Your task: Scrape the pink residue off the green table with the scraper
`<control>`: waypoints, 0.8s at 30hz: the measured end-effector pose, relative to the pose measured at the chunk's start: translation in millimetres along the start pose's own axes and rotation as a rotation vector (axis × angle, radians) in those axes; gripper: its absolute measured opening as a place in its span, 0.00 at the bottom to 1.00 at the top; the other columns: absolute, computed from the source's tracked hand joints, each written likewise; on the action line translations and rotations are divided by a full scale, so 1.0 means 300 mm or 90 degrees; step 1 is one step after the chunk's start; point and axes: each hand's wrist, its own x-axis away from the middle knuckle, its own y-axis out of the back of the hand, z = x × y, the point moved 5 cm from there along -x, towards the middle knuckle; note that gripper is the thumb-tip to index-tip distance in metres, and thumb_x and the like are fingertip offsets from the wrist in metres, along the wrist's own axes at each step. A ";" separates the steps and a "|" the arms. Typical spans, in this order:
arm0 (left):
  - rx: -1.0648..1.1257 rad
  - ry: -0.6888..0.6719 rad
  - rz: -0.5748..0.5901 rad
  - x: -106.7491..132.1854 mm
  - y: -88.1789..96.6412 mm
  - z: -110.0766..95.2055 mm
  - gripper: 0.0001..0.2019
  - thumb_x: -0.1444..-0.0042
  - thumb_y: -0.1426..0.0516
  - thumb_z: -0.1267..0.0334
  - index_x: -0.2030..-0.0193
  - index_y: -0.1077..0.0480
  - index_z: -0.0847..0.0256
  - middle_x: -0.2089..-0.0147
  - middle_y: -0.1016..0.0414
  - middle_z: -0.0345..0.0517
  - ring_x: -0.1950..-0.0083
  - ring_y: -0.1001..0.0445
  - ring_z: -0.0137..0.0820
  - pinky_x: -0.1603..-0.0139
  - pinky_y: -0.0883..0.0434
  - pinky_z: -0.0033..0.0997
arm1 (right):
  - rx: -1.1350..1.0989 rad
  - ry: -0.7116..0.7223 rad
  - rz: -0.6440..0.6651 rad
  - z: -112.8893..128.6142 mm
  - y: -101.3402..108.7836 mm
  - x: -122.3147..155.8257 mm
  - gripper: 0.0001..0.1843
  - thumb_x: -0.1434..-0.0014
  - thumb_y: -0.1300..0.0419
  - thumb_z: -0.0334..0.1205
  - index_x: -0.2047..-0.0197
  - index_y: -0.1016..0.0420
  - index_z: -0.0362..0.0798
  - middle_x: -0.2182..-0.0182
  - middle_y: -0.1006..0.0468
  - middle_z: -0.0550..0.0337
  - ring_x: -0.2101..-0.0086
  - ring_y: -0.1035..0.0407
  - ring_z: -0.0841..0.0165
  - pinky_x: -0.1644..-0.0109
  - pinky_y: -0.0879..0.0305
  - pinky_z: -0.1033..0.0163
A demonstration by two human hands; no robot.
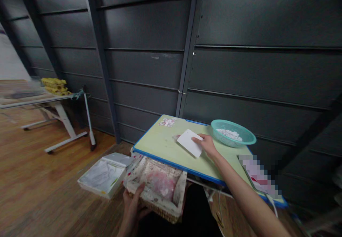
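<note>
My left hand (135, 201) grips the near left side of a woven basket (157, 208), thumb over its rim. The basket has a stained whitish lining, with pinkish-white material (161, 183) inside. It sits at the front edge of a pale yellow table (157, 144) with a blue border. Over the tabletop, my right hand (205, 144) pinches the right side of a flat white card (190, 143), thumb on top. A small pile of whitish-pink bits (167, 122) lies at the table's far left corner.
A turquoise plastic bowl (248, 137) with white bits stands at the back right. A pixelated flat device (259, 178) lies at the right, a cable beside it. A white box (101, 176) rests on the wooden floor at left. Behind are a dark panelled wall (146, 66) and another table (40, 100).
</note>
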 end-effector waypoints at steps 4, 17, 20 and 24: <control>0.014 -0.011 -0.022 -0.008 0.008 -0.020 0.32 0.56 0.36 0.53 0.45 0.44 0.47 0.45 0.33 0.49 0.70 0.25 0.31 0.71 0.24 0.42 | 0.084 0.034 -0.012 0.018 -0.130 -0.080 0.18 0.54 0.39 0.48 0.66 0.21 0.40 0.71 0.21 0.52 0.73 0.31 0.66 0.73 0.41 0.66; 0.009 0.011 0.006 0.023 -0.004 -0.023 0.32 0.54 0.38 0.55 0.43 0.47 0.46 0.55 0.31 0.48 0.75 0.25 0.34 0.71 0.25 0.52 | -0.079 0.027 0.173 0.065 -0.285 0.089 0.18 0.57 0.35 0.48 0.70 0.22 0.40 0.76 0.23 0.56 0.77 0.35 0.70 0.76 0.43 0.67; 0.007 0.012 0.025 0.050 -0.013 -0.016 0.32 0.55 0.38 0.55 0.43 0.46 0.46 0.51 0.31 0.50 0.74 0.24 0.33 0.70 0.25 0.51 | -0.086 -0.011 0.030 0.027 -0.085 0.096 0.22 0.55 0.37 0.49 0.63 0.22 0.38 0.71 0.22 0.51 0.76 0.32 0.67 0.75 0.41 0.66; 0.004 0.008 0.024 0.063 -0.024 -0.015 0.29 0.56 0.37 0.55 0.47 0.43 0.46 0.50 0.31 0.48 0.74 0.25 0.32 0.70 0.24 0.46 | 0.139 -0.072 -0.220 -0.063 0.234 0.071 0.21 0.55 0.40 0.46 0.65 0.22 0.36 0.73 0.22 0.48 0.76 0.32 0.64 0.75 0.42 0.64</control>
